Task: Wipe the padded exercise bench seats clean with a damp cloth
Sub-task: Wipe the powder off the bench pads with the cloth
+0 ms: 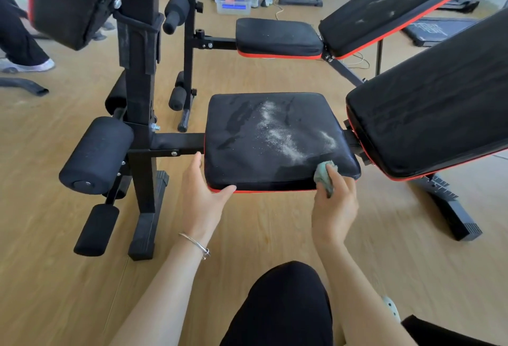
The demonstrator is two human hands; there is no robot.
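1. My right hand (335, 208) grips a crumpled, pale green cloth (323, 174); the fingers are curled round it.
2. The cloth is pressed against the near right corner of the square, black padded seat with red lower trim (247, 158).
3. My left hand (203, 194) lies flat against the near left corner of the seat. The fingers are straight along the left side, the thumb is stretched along the front edge, and the hand holds nothing.
4. A thin silver bracelet (195, 244) sits on my left wrist.
5. A streak of white powder (283, 134) runs diagonally across the seat top, ending just beside the cloth. Dark smears show on the left half.
6. The black, inclined backrest pad (428, 114) rises to the right of the seat.
7. A second black seat pad (277, 36) with its own dusty backrest (398, 2) stands behind, well apart.
8. Black cylindrical foam rollers (96, 153) are mounted on the frame to the left, above the light wooden floor (68, 277).
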